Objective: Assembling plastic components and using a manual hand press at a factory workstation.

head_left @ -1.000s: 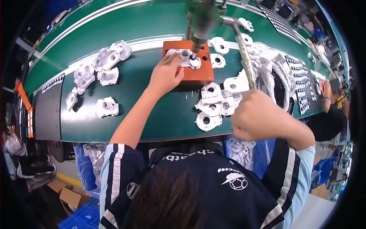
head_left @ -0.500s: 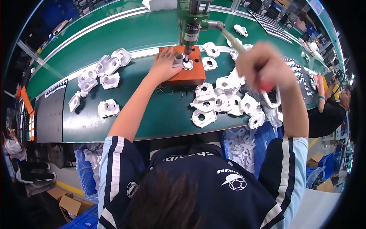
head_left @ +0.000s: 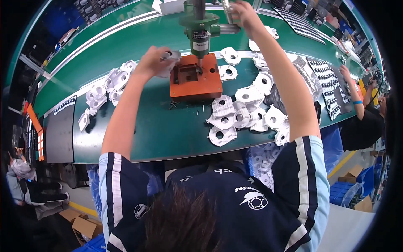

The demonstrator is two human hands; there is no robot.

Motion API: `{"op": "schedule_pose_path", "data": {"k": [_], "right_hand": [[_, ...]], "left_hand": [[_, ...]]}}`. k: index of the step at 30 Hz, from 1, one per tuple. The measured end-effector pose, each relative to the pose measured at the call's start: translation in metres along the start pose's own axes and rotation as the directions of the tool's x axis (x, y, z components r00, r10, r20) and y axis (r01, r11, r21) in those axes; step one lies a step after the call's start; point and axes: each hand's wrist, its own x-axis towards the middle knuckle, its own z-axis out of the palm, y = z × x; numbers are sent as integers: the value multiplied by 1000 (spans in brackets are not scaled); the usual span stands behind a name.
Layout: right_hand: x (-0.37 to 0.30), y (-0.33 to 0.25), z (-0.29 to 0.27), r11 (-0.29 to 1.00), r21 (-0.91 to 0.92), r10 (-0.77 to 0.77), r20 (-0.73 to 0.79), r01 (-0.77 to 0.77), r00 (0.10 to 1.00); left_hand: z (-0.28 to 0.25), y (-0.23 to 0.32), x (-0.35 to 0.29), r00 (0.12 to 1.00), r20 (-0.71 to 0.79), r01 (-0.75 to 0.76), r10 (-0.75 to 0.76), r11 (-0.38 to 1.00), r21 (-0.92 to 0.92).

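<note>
The top of the green press tool (head_left: 200, 29) is cut off by the frame edge, and the lever the right hand (head_left: 242, 12) closes around is mostly hidden by its fingers. The left hand (head_left: 154, 62) grips a white plastic part (head_left: 168, 59), largely covered by the palm, just beside the left edge of the orange fixture (head_left: 195, 80) on the green table (head_left: 138, 126). More white parts lie heaped to the left (head_left: 107, 88) and right (head_left: 247, 109). Small screws (head_left: 174, 105), hard to make out, scatter before the fixture. Another person's arm (head_left: 352, 92) reaches in at far right.
</note>
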Motion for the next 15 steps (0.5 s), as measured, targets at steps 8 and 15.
{"op": "schedule_pose_path", "data": {"k": [8,15], "right_hand": [[-108,105,-54,497,-855,317,336,146,887],[-106,102,-10,230,-935,511,354,272,784]], "left_hand": [[6,-24,47,958,-250,157,-141,986,48],[62,-66,78,850,-509,94,-136,990,-107]]}}
